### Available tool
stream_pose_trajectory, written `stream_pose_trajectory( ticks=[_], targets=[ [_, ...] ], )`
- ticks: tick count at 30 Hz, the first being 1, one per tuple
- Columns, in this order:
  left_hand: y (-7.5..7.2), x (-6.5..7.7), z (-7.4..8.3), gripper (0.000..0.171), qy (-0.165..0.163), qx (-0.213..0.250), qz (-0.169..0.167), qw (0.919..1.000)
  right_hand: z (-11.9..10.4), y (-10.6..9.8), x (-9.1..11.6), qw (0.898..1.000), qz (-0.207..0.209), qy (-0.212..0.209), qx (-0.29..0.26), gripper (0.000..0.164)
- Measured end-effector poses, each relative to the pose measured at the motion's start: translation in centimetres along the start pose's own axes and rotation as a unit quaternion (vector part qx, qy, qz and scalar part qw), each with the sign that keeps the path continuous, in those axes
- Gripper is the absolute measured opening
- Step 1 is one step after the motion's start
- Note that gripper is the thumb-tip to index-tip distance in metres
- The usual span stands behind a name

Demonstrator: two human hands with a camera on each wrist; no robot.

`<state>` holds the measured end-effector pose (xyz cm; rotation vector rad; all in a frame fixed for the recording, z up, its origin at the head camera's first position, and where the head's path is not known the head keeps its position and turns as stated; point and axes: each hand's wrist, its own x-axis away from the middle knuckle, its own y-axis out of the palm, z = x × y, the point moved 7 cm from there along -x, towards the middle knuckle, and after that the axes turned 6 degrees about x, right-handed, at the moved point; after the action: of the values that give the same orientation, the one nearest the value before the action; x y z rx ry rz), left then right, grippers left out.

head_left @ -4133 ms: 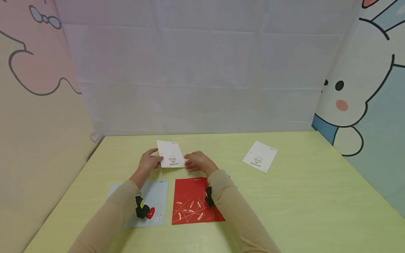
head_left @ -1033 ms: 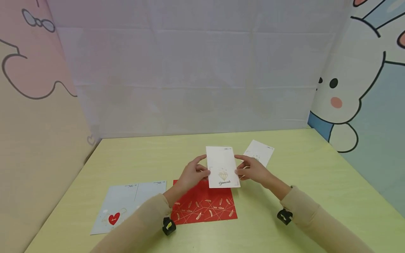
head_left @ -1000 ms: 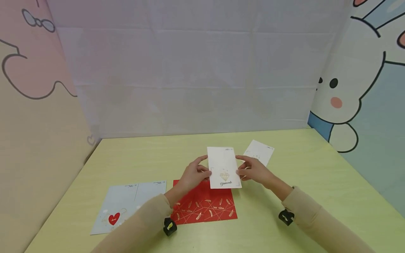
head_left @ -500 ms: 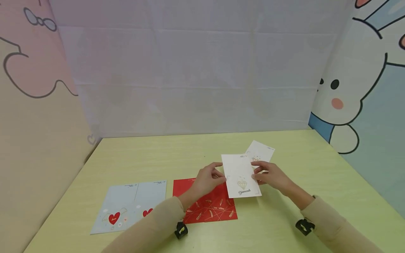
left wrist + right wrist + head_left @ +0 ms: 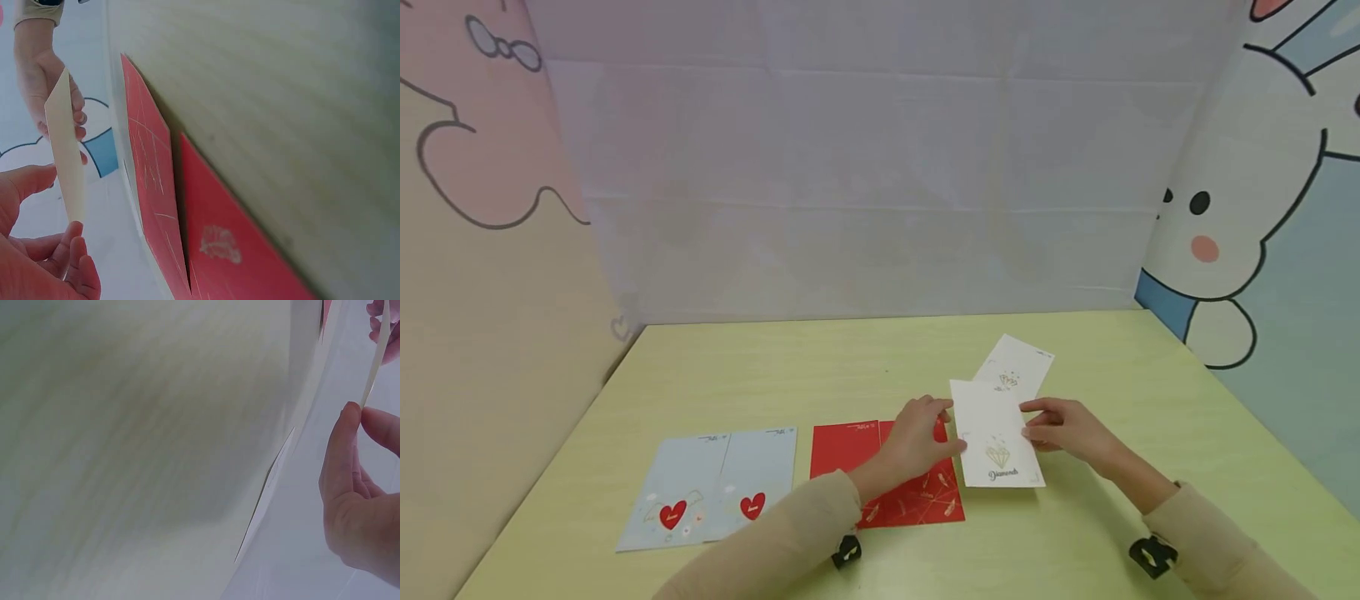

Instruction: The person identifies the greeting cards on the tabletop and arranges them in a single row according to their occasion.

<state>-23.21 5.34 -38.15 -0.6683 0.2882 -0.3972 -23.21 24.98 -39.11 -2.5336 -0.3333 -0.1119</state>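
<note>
A white card (image 5: 992, 425) with a gold diamond and the word "Diamonds" is held up over the table, right of the red cards. My left hand (image 5: 913, 446) holds its left edge with thumb and fingers, as the card (image 5: 65, 156) seen nearly edge-on in the left wrist view shows. At the opposite edge my right hand (image 5: 1069, 432) pinches it between thumb and fingertips; the right wrist view shows those fingertips (image 5: 351, 415) on the thin edge. Behind it lies a second white diamond card (image 5: 1026, 362), tilted on the table and partly covered in the head view.
Two red cards (image 5: 844, 442) with gold feather patterns lie side by side, partly behind my left hand and forearm. Further left are two pale blue cards (image 5: 688, 471) with red hearts. A white cloth (image 5: 880, 167) hangs behind the table (image 5: 1150, 433).
Both hands have carried the white card from the back left of the table to the right, then lower and nearer. It now overlaps the second white card in view.
</note>
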Motion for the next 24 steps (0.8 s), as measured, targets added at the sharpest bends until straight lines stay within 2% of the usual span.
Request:
stream_pose_trajectory(
  ticks=[6,11,19,24],
  targets=[
    [0.9,0.2,0.6,0.052,0.001,-0.074,-0.021,0.997,0.8,-0.1,0.4,1.0,-0.005,0.009,-0.001,0.046],
    [1.8,-0.1,0.4,0.045,-0.006,-0.109,-0.042,0.9931,1.6,0.0,0.5,1.0,-0.013,0.015,-0.003,0.045],
    [2.8,-0.5,0.3,0.039,-0.015,-0.15,-0.059,0.9868,2.2,0.2,0.7,0.999,-0.026,0.022,0.002,0.043],
    [3.2,-0.5,0.1,0.035,-0.027,-0.159,-0.069,0.9845,2.1,0.2,0.7,0.999,-0.034,0.015,0.007,0.041]
  ],
)
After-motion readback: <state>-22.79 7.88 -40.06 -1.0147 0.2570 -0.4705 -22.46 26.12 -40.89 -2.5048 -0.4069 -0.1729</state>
